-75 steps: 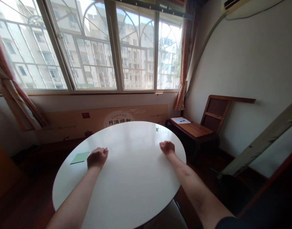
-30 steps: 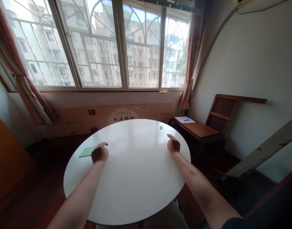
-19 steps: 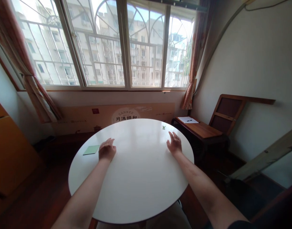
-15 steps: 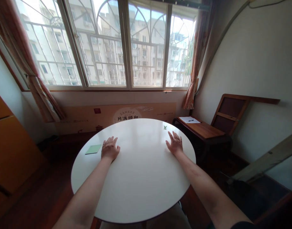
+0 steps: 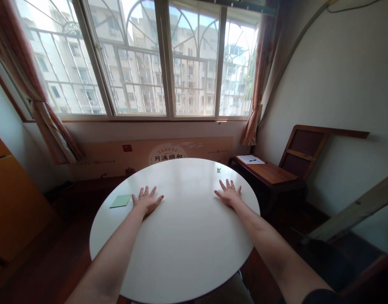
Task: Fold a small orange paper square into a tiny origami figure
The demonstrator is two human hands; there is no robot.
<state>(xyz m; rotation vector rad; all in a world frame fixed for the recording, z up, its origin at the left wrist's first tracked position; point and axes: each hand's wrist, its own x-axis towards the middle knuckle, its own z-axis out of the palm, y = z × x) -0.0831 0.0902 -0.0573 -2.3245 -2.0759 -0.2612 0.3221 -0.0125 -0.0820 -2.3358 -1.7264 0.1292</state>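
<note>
Palm down on the white round table [image 5: 181, 236], my left hand [image 5: 146, 200] has its fingers spread and holds nothing. Just left of its fingertips lies a flat stack of green square paper [image 5: 120, 201]. My right hand [image 5: 229, 193] also rests flat on the right part of the tabletop, fingers apart, with nothing in it. Beyond its fingertips, near the far edge, stands a tiny folded green figure [image 5: 218, 170], too small to make out fully. Neither hand touches the paper or the figure.
Behind the table, a long tan printed box [image 5: 194, 147] lies along the wall under the barred window. At the right are a low wooden bench [image 5: 272, 171] bearing a white sheet with a pen [image 5: 252, 160], and a leaning wooden panel [image 5: 303, 147]. An orange cabinet [image 5: 16, 202] stands left.
Both hands have come slightly nearer to me, and their fingers have spread wider and flatter on the table. The camera view has shifted a little; the paper and green figure stay in place.
</note>
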